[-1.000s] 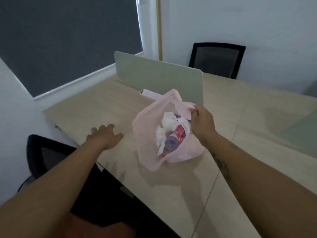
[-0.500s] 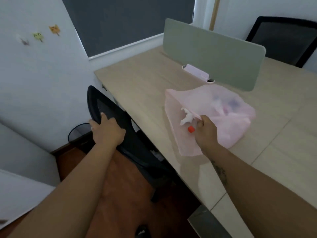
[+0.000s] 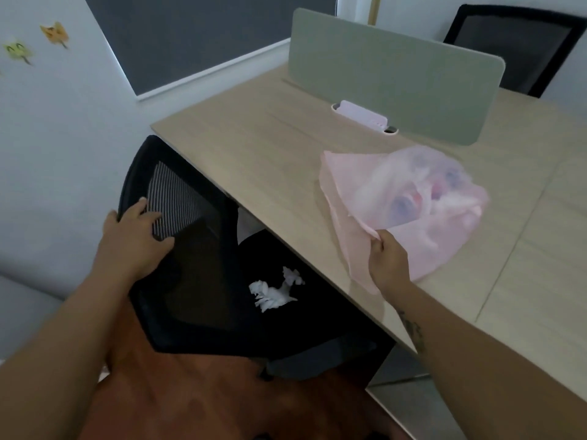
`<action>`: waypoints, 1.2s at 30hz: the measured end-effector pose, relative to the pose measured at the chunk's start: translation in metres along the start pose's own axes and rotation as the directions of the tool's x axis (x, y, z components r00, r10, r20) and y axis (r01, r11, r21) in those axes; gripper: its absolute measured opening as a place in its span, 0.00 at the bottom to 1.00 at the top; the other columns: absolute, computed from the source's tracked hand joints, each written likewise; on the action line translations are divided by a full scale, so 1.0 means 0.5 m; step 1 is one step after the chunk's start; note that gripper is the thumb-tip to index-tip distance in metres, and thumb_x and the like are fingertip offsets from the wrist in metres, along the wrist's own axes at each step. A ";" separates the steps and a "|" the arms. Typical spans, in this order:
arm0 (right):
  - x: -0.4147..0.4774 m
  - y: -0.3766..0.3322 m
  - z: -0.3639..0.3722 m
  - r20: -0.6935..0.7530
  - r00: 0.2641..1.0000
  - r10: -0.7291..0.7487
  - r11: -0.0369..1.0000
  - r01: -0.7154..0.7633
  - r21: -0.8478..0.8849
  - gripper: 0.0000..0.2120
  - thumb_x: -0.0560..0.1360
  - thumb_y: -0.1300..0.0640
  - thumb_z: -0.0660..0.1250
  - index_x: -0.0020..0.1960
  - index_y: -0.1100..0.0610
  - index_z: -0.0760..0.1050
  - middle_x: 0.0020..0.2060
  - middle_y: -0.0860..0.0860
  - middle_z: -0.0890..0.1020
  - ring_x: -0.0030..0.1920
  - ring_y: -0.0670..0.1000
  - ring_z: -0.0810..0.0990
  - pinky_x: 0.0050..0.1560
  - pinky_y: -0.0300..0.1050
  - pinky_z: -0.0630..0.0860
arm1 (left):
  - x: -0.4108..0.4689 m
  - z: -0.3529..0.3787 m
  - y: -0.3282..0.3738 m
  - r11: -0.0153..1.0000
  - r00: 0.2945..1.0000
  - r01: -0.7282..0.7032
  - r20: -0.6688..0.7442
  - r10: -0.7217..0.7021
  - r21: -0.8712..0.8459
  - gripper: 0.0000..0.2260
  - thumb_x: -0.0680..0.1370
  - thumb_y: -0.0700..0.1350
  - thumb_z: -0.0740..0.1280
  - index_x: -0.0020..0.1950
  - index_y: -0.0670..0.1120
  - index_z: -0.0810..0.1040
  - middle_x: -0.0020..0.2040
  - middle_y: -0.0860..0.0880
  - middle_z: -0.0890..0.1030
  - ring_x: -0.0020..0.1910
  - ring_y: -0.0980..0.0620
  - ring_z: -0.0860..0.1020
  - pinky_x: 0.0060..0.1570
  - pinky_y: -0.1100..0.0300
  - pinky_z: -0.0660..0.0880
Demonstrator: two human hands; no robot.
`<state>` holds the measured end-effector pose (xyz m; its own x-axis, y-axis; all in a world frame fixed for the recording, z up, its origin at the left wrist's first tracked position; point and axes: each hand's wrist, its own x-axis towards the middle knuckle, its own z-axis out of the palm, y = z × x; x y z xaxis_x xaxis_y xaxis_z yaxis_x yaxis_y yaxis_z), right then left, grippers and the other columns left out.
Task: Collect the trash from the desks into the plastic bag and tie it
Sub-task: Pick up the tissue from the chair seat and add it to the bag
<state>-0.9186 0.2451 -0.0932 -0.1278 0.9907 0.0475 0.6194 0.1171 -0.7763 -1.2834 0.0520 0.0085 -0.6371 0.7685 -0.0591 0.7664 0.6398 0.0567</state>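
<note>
So half a second on, we'd swung the black chair point(image 3: 190, 249) out from under the counter point(image 3: 254, 160), our left hand point(image 3: 133, 239) still in a tight grip on its backrest top. That uncovered crumpled white tissue point(image 3: 273, 292) sitting on the seat. Our right hand point(image 3: 389, 263) kept its pinching grip on the rim of the pink plastic bag point(image 3: 409, 208), which lay slumped on the counter, see-through, bottles and tissue blurry inside.
</note>
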 end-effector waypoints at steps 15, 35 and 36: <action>0.018 0.048 0.121 0.119 0.992 -0.035 0.917 0.079 -0.390 0.17 0.82 0.59 0.54 0.68 0.59 0.70 0.58 0.59 0.80 0.58 0.62 0.77 0.59 0.54 0.71 | -0.019 0.180 0.090 0.960 0.949 -0.263 -0.153 0.275 0.093 0.24 0.74 0.51 0.68 0.69 0.48 0.74 0.70 0.43 0.74 0.71 0.40 0.65 0.64 0.39 0.64; 0.088 0.072 0.264 0.079 0.966 -0.244 0.807 0.248 -0.535 0.20 0.76 0.63 0.59 0.67 0.59 0.72 0.51 0.60 0.81 0.51 0.62 0.73 0.52 0.57 0.66 | 0.086 0.779 0.209 0.864 0.790 0.436 0.567 -0.233 -0.252 0.55 0.62 0.72 0.73 0.76 0.68 0.37 0.77 0.47 0.27 0.75 0.30 0.38 0.66 0.25 0.54; 0.089 0.070 0.265 0.072 0.967 -0.244 0.813 0.245 -0.528 0.20 0.76 0.63 0.58 0.67 0.59 0.72 0.51 0.60 0.80 0.51 0.62 0.73 0.52 0.56 0.66 | 0.093 0.794 0.206 0.858 0.778 0.450 0.581 -0.240 -0.247 0.56 0.62 0.72 0.72 0.76 0.68 0.36 0.77 0.47 0.27 0.75 0.29 0.38 0.66 0.24 0.55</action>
<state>-1.0052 0.2838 -0.2015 -0.3309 0.9243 0.1903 0.8814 0.3747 -0.2875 -1.2020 0.1500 -0.3839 -0.6323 0.4385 -0.6387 0.3509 0.8971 0.2686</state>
